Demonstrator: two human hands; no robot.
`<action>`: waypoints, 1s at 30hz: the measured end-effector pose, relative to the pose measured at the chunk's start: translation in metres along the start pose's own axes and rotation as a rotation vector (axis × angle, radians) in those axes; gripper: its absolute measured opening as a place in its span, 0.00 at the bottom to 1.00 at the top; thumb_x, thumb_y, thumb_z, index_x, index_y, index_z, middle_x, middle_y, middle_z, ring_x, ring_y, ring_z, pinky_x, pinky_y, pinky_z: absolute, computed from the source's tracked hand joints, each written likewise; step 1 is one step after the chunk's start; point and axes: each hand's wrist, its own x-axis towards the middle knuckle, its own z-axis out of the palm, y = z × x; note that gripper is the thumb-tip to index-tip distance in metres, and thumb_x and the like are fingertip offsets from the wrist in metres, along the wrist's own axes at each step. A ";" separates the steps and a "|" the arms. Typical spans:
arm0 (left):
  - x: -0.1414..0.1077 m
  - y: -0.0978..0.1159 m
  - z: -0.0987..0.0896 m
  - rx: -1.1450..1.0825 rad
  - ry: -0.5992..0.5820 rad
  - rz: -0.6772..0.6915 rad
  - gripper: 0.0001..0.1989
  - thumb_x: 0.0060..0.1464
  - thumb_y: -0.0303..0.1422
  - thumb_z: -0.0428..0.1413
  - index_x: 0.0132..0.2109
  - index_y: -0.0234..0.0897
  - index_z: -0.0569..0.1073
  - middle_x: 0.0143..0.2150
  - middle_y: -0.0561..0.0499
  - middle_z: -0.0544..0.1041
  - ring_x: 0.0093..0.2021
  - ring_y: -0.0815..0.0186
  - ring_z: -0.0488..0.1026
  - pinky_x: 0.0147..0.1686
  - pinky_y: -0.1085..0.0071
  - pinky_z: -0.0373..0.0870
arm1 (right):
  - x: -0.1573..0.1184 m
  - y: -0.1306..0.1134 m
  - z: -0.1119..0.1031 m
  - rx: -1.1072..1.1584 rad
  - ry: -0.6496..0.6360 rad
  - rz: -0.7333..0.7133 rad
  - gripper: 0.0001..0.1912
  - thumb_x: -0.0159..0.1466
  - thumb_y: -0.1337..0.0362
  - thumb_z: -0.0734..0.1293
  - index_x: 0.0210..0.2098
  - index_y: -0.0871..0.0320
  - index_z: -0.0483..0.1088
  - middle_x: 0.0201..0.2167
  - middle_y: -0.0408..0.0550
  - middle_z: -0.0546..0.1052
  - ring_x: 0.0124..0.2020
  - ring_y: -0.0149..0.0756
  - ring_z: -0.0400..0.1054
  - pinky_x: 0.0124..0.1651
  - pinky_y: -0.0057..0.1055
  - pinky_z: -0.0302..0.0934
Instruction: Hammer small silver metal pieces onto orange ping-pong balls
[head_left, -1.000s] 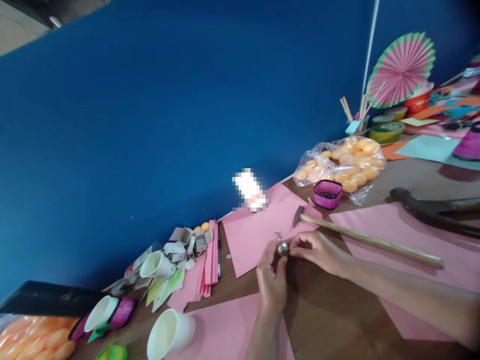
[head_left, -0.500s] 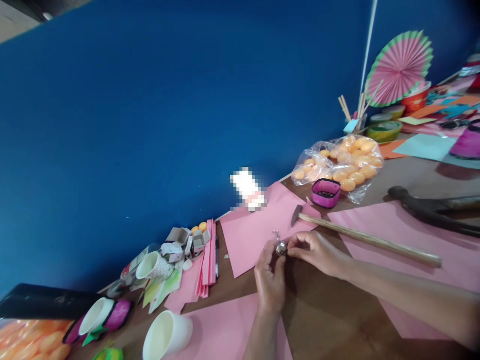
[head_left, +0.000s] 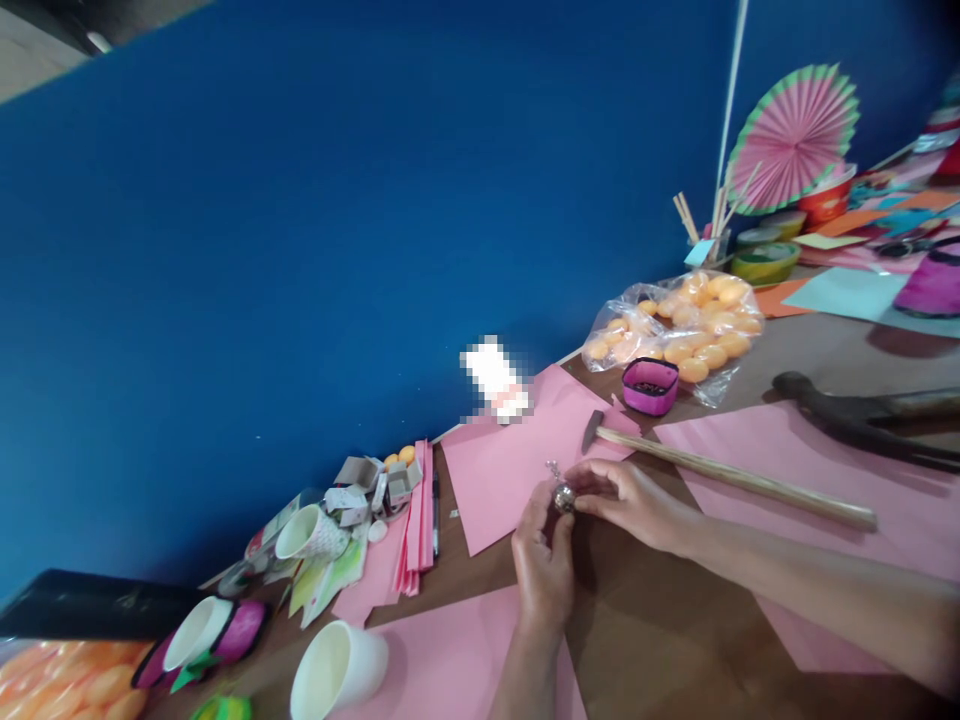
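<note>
A small shiny silver ball [head_left: 564,497] with a short chain [head_left: 553,468] at its top is pinched between my two hands above the brown table. My left hand [head_left: 541,560] grips it from the left, thumb and fingers closed round its side. From the right, my right hand [head_left: 619,500] presses thumb and fingertips against the ball. Just beyond my hands lies a pink paper sheet [head_left: 495,480]. A small hammer [head_left: 735,475] with a wooden handle lies to the right of my right hand.
A purple box of small dark bits [head_left: 650,388] and a bag of orange balls [head_left: 709,335] stand by the blue wall. A claw hammer [head_left: 840,405] lies at right. A white paper cup [head_left: 339,670], small cardboard boxes [head_left: 360,472] and pink strips [head_left: 416,530] are at left.
The fingers of my right hand have shifted slightly around the silver ball, which appears turned a little. Both hands still hold it.
</note>
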 end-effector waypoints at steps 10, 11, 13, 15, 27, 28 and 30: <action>0.001 -0.001 0.000 -0.250 -0.011 -0.153 0.21 0.53 0.33 0.52 0.54 0.38 0.66 0.55 0.46 0.67 0.56 0.59 0.62 0.55 0.62 0.58 | 0.003 0.001 0.001 -0.110 0.029 -0.061 0.16 0.58 0.59 0.64 0.45 0.57 0.68 0.46 0.50 0.72 0.48 0.42 0.65 0.51 0.37 0.60; 0.001 -0.001 -0.001 -0.290 -0.019 -0.163 0.21 0.53 0.34 0.51 0.54 0.38 0.65 0.56 0.46 0.67 0.56 0.59 0.62 0.55 0.63 0.58 | 0.002 0.001 0.002 -0.103 0.020 -0.078 0.17 0.58 0.60 0.64 0.46 0.56 0.67 0.46 0.50 0.72 0.48 0.41 0.65 0.50 0.36 0.61; 0.001 -0.001 0.000 -0.348 -0.031 -0.176 0.21 0.54 0.35 0.51 0.55 0.38 0.65 0.56 0.45 0.67 0.56 0.59 0.63 0.54 0.62 0.60 | 0.000 0.000 0.004 -0.097 0.015 -0.113 0.17 0.58 0.60 0.64 0.47 0.56 0.66 0.46 0.50 0.71 0.46 0.40 0.66 0.48 0.35 0.63; 0.001 -0.001 0.000 -0.359 -0.032 -0.179 0.21 0.53 0.36 0.51 0.54 0.38 0.65 0.54 0.44 0.69 0.55 0.58 0.64 0.53 0.61 0.61 | -0.002 0.000 0.005 -0.120 0.028 -0.143 0.16 0.58 0.61 0.64 0.46 0.55 0.66 0.45 0.50 0.71 0.43 0.39 0.68 0.45 0.35 0.65; 0.005 -0.004 -0.003 -0.738 0.144 -0.300 0.19 0.51 0.38 0.54 0.49 0.34 0.70 0.42 0.45 0.76 0.39 0.67 0.74 0.43 0.69 0.70 | 0.007 -0.034 -0.010 -0.391 0.081 -0.249 0.11 0.60 0.59 0.61 0.39 0.58 0.68 0.37 0.50 0.74 0.37 0.37 0.68 0.40 0.33 0.64; 0.005 -0.004 -0.004 -0.764 0.155 -0.313 0.19 0.51 0.39 0.54 0.47 0.34 0.71 0.40 0.44 0.76 0.38 0.67 0.74 0.42 0.71 0.70 | 0.008 -0.039 -0.016 -0.402 0.053 -0.234 0.12 0.60 0.59 0.61 0.38 0.59 0.68 0.36 0.49 0.74 0.36 0.37 0.69 0.40 0.33 0.63; 0.006 -0.005 -0.006 -0.820 0.167 -0.321 0.18 0.51 0.41 0.54 0.44 0.31 0.73 0.39 0.42 0.77 0.38 0.66 0.75 0.40 0.71 0.71 | 0.005 -0.045 -0.032 -0.431 0.011 -0.200 0.13 0.58 0.57 0.62 0.37 0.59 0.69 0.33 0.49 0.75 0.34 0.37 0.69 0.38 0.32 0.64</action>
